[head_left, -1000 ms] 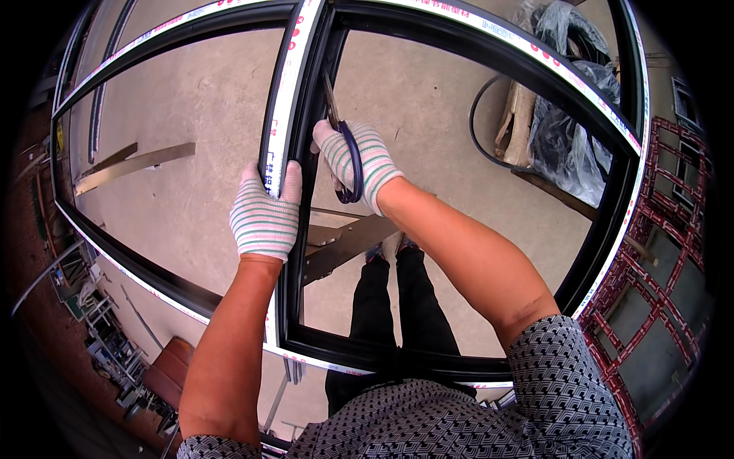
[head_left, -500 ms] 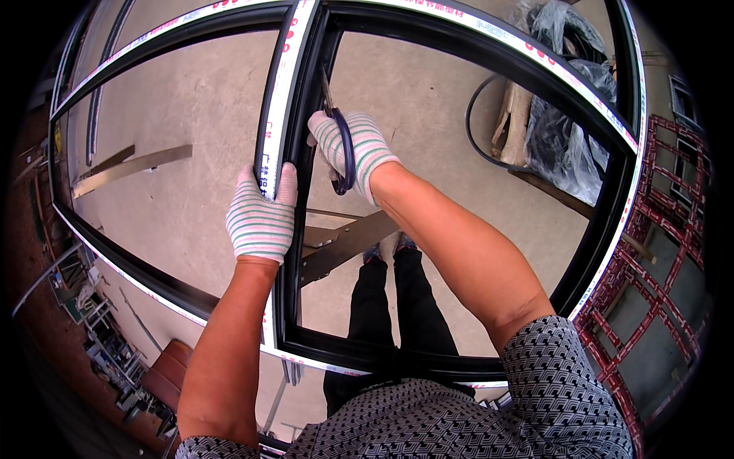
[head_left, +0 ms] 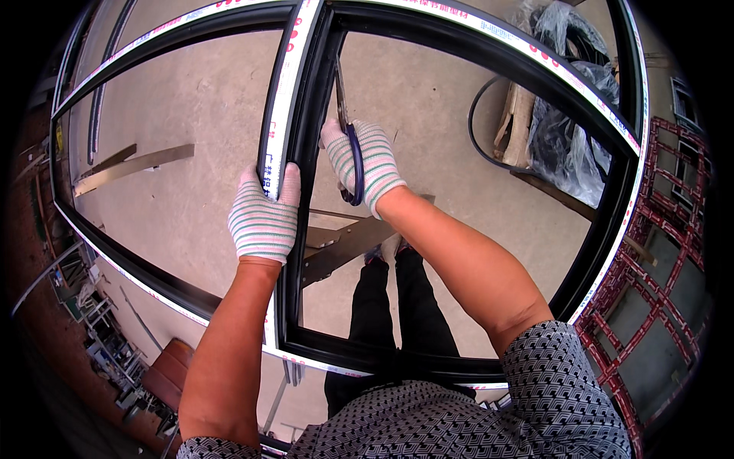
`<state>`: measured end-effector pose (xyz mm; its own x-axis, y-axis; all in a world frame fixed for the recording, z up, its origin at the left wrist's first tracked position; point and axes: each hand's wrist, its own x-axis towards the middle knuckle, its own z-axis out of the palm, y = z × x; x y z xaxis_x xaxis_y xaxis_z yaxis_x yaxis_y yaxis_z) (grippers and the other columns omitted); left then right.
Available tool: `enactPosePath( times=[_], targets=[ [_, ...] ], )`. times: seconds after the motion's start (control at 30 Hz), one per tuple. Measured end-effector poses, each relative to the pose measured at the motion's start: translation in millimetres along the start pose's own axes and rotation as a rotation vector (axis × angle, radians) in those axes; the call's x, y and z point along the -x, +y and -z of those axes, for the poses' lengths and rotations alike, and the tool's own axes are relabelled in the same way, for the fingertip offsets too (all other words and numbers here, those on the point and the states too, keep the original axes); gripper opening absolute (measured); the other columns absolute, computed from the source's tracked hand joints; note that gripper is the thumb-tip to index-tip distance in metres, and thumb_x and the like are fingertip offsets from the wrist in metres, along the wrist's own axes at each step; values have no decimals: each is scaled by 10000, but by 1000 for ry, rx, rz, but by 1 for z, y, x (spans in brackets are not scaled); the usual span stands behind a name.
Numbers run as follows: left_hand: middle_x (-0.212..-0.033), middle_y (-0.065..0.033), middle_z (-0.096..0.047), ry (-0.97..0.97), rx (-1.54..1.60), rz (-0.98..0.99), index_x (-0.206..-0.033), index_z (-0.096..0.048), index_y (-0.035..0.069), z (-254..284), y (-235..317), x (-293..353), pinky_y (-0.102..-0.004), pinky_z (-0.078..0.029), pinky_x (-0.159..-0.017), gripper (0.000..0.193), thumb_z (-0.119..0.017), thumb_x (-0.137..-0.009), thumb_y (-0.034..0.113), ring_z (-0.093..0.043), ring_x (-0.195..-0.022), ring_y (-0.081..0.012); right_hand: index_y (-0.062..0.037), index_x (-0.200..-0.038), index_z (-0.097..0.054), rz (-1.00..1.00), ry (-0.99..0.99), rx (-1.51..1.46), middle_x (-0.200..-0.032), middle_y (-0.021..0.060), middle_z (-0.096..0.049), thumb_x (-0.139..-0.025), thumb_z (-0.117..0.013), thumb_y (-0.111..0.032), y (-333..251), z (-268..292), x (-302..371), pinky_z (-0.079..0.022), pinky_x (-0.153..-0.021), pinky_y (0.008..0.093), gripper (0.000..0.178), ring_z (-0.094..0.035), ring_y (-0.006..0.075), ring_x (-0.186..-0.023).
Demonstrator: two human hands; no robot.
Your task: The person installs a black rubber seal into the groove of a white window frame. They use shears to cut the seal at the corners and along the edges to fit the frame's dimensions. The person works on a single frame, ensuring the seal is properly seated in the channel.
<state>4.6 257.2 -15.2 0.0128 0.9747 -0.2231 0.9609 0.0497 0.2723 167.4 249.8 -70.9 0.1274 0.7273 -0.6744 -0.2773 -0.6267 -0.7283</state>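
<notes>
A large black window frame (head_left: 310,153) faced with white printed film lies in front of me, split by a central bar (head_left: 281,99). My left hand (head_left: 264,218), in a striped knit glove, grips that bar, thumb on its right side and fingers on its left. In my right hand (head_left: 365,162), gloved the same way, is a pair of scissors (head_left: 356,157) with dark blue handles. Their blades point away from me, just right of the bar, over the right-hand opening. Whether the blades touch the frame I cannot tell.
Clear plastic wrapping (head_left: 569,153) and a black coil lie at the far right beyond the opening. A metal beam (head_left: 359,237) crosses below the frame near my feet, another bar (head_left: 138,168) lies at left. Red-wrapped frames (head_left: 657,306) stand at right; cluttered gear (head_left: 115,359) fills the lower left.
My right hand with the scissors has moved slightly right and toward me, away from the central bar, and the blades now stand more upright. My left hand keeps its place on the bar.
</notes>
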Motion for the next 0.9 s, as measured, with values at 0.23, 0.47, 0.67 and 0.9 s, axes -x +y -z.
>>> enactPosePath(
  times=[0.23, 0.47, 0.67, 0.9],
  targets=[
    [-965, -240, -733, -26, 22, 30, -1221, -642, -27, 2, 2, -1, -439, -562, -835, 570, -692, -964, 480, -728, -883, -375, 6, -905, -684, -190, -131, 25, -607, 103, -587, -1026, -528, -396, -23, 10, -18, -536, -515, 396, 448, -634, 238, -519],
    [-875, -192, -733, -2, -14, 3, -1221, -637, -19, 1, -1, -1, -414, -558, -789, 542, -686, -985, 467, -716, -798, -302, -7, -905, -690, 114, 240, -123, -607, 63, -558, -1074, -502, -392, -3, 0, -15, -500, -495, 352, 461, -575, 190, -502],
    [-899, -170, -737, -38, 38, 50, -1299, -614, -31, 2, 3, 1, -402, -562, -797, 593, -670, -999, 477, -710, -801, -278, -14, -923, -707, 116, 110, -29, -595, 18, -524, -1061, -535, -441, 18, 4, 4, -493, -459, 334, 480, -549, 156, -470],
    [-943, -177, -743, -117, 83, 118, -1295, -622, -43, 9, 20, 5, -396, -551, -821, 673, -638, -999, 561, -699, -829, -264, 3, -956, -699, 173, 206, 208, -717, 128, -668, -1024, -628, -240, 84, 31, 59, -516, -665, 351, 262, -582, 177, -644]
  ],
)
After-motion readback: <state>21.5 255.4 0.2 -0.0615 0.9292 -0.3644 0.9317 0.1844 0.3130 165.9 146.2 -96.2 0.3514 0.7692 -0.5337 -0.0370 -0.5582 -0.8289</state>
